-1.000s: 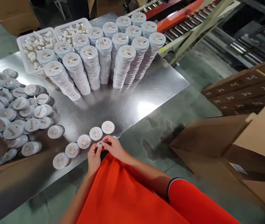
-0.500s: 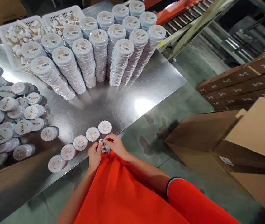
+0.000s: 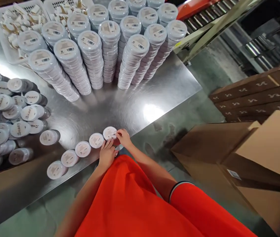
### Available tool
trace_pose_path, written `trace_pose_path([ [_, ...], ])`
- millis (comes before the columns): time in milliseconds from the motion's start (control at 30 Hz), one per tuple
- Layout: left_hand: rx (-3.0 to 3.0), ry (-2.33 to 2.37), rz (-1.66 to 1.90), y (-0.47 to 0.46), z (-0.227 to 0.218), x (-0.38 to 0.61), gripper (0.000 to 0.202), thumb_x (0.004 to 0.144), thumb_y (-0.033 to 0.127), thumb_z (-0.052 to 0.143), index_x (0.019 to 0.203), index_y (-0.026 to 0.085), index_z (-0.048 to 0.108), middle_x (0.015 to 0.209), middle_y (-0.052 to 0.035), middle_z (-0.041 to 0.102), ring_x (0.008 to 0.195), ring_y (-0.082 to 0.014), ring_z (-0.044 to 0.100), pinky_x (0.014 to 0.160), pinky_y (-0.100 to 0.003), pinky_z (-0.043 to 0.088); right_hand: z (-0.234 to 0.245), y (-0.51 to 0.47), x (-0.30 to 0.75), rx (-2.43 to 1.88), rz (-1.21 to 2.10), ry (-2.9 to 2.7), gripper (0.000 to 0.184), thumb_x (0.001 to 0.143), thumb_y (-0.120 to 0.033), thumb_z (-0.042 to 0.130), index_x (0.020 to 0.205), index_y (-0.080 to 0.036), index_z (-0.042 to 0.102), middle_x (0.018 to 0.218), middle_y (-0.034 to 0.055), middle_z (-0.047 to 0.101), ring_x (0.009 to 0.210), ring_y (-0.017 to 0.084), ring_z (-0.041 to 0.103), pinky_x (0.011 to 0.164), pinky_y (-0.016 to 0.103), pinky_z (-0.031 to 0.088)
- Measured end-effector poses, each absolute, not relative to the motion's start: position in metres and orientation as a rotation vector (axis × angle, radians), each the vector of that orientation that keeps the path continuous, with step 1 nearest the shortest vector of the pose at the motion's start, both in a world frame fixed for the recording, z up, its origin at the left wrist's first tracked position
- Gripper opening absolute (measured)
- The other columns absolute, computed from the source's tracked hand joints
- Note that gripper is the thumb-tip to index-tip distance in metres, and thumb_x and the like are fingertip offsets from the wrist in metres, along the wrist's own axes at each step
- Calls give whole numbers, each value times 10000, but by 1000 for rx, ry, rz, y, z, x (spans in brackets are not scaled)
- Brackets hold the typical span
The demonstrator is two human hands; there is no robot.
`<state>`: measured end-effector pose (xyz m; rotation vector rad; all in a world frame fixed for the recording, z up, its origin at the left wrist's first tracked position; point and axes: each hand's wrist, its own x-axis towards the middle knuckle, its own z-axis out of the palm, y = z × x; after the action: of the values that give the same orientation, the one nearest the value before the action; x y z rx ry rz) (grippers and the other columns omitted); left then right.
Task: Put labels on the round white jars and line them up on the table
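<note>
Several round white tins lie in a row near the front edge of the steel table (image 3: 140, 108). My right hand (image 3: 123, 136) pinches a small label and presses it onto the rightmost tin (image 3: 108, 132) of the row. My left hand (image 3: 106, 153) rests just below that tin, fingers curled, touching its near edge. The neighbouring tin (image 3: 96, 140) lies just left of my hands.
Tall leaning stacks of labelled tins (image 3: 110, 52) stand at the back. A loose heap of tins (image 3: 6, 115) fills the left side. White baskets (image 3: 6, 26) of small parts sit at the far left. Cardboard boxes (image 3: 253, 158) stand on the floor at right.
Both hands have moved up from in front of my orange shirt to the rightmost tin, and the label my fingers held is now pressed onto it. The camera has tilted forward.
</note>
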<state>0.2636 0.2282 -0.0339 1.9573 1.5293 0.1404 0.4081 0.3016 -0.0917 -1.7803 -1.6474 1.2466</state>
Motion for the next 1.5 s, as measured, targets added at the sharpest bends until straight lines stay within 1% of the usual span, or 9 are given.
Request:
trace_pose_path([
  [333,1896,1534,36,231,-30,265,179,910,134,545,856,155,714,1460,-194,563,1433,-332,453,1201,-638,294,-94,303,401,-1844,1239,-1707,139,874,-204,565,766,-199,652,883,54,612,979,196,571,881,325,512],
  [633,1876,1527,-13,234,-27,265,229,915,111,491,844,163,703,1444,-185,586,1445,-326,437,1204,-638,269,-80,298,392,-1968,1060,-1823,163,909,-185,523,857,-184,678,1013,82,618,875,175,594,833,314,519],
  [767,1874,1533,-96,236,-23,266,252,944,138,466,896,176,711,1509,-128,531,1469,-293,406,1223,-640,232,-62,305,389,-2091,1028,-2045,158,947,-298,572,912,-182,673,1069,89,635,899,182,630,808,289,487],
  [900,1876,1548,-160,236,-21,268,265,953,141,457,944,194,716,1502,-105,545,1481,-261,390,1234,-631,214,-53,319,390,-2269,1031,-2102,271,909,-399,668,1048,-169,644,1084,124,668,915,219,660,772,295,469],
  [1067,1837,1566,-71,237,-23,267,230,940,149,503,854,216,706,1496,-92,550,1454,-264,433,1235,-637,197,-61,327,396,-2072,1124,-2117,106,954,-257,587,972,-189,667,1022,81,712,926,195,652,798,275,454],
  [1200,1677,1579,208,234,-27,259,256,923,175,539,694,204,649,1435,-94,609,1426,-296,469,1237,-629,180,-59,317,400,-2089,1104,-1945,151,960,-229,544,1020,-192,677,1041,96,713,937,205,647,810,294,461],
  [1300,1375,1656,610,223,-30,251,285,923,243,535,665,195,646,1385,-104,653,1386,-313,511,1211,-570,296,-48,298,399,-1915,1163,-1756,180,947,-269,537,1045,-196,669,1023,86,702,920,199,633,821,312,475],
  [1400,978,1668,913,211,-27,243,267,921,379,553,894,181,729,1280,-126,711,1199,-288,648,1063,-469,497,-33,274,391,-1476,1523,-1610,227,879,-334,607,1053,-199,660,993,53,691,850,173,621,794,312,494],
  [1500,728,1587,995,203,-20,237,392,881,484,603,1077,165,720,1135,-122,753,1013,-256,703,927,-422,570,-24,254,378,-1228,1770,-1471,254,813,-332,639,1031,-201,646,890,12,657,774,154,587,745,302,489],
])
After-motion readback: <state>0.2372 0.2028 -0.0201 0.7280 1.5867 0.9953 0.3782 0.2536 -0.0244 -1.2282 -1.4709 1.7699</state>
